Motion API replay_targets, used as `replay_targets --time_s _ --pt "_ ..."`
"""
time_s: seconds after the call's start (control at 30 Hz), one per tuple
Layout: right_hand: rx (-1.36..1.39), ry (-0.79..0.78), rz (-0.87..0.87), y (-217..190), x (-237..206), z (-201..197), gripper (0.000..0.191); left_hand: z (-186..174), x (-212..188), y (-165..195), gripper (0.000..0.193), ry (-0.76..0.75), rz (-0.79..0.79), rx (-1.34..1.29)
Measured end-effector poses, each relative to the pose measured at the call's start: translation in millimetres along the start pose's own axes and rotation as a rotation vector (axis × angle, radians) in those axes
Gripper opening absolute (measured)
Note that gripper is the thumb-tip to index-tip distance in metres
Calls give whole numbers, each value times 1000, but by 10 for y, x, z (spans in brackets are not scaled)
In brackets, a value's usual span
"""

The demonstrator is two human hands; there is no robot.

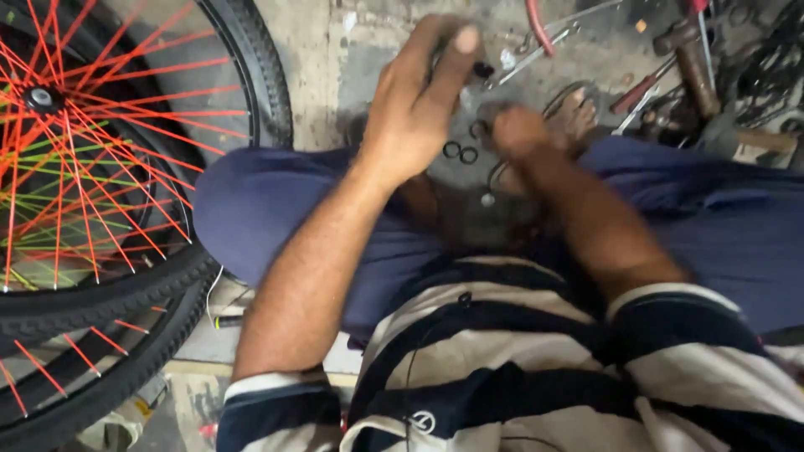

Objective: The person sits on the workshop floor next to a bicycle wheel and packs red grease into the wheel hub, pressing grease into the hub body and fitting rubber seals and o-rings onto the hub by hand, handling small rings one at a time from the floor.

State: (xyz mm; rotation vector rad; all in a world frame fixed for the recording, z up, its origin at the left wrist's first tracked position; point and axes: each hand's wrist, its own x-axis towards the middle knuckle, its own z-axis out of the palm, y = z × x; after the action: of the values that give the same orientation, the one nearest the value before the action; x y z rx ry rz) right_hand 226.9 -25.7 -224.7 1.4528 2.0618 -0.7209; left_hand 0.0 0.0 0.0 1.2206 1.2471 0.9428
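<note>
hands (419, 100) (519, 132) over small black rings (460, 152), orientation blurred

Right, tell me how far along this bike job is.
Done: cannot tell; nothing looks fitted, and small black rings lie loose on the floor. In hand: the left hand pinches a small dark part, while the blurred right hand is closed low beside it. Left: the orange-spoked wheel stands untouched, and the hammer and other tools lie scattered.

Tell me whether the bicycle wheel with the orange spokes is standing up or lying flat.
Cannot tell for sure. The bicycle wheel appears face-on under the downward-looking head camera, which suggests flat or leaning, but its support is out of view.
</note>
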Motion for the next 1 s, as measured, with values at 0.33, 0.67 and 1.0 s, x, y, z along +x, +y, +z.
replay_targets --time_s 0.33,0.67,1.0 --pt "215 180 120 154 -288 -468 55 61 37 -3 32 -10 -44 67" --pt "599 540 84 172 -252 -739 43 65 68 6 26 53 271 502" --pt "1565 462 -550 -391 -919 -1646 40 200 126 206 48 -193 43 209"
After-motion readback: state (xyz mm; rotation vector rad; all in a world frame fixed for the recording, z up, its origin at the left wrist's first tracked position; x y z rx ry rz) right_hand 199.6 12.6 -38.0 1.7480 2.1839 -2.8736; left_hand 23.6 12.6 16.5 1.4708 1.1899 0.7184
